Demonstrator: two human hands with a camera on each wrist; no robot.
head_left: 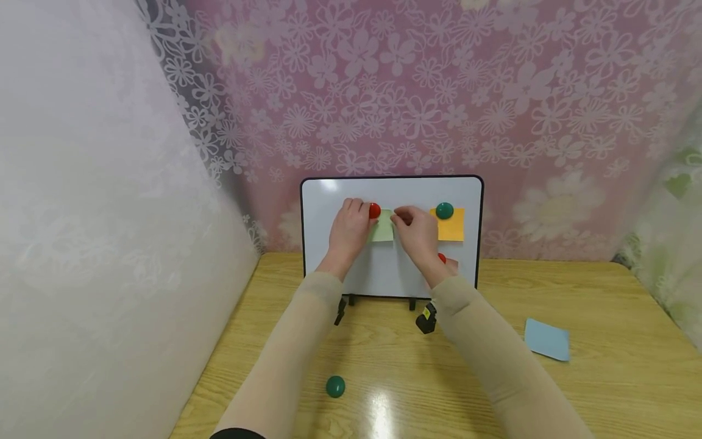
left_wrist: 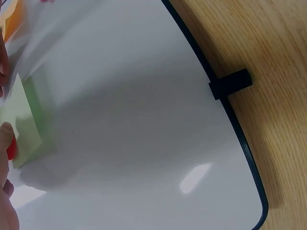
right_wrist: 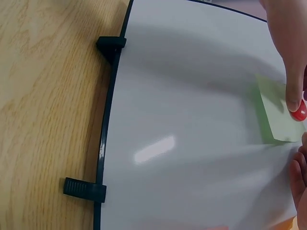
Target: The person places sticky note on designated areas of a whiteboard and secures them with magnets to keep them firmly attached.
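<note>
A pale green sticky note (head_left: 383,228) lies against a whiteboard (head_left: 384,268), its lower edge lifted off the surface. At the note's upper left, my left hand (head_left: 351,225) grips a round red magnet (head_left: 375,210); the thumb shows on this magnet (right_wrist: 300,111) in the right wrist view. With thumb and index finger, my right hand (head_left: 418,231) pinches the note's upper right corner, though the exact contact is partly hidden. Just right of that hand, a green magnet (head_left: 444,210) sits on an orange sticky note (head_left: 452,228).
Below the orange note, another red magnet (head_left: 442,258) and a pinkish note (head_left: 452,266) are partly covered by my right wrist. On the wooden table (head_left: 384,347) lie a loose green magnet (head_left: 336,386) and a blue sticky note (head_left: 547,339). Black feet (left_wrist: 232,84) support the board.
</note>
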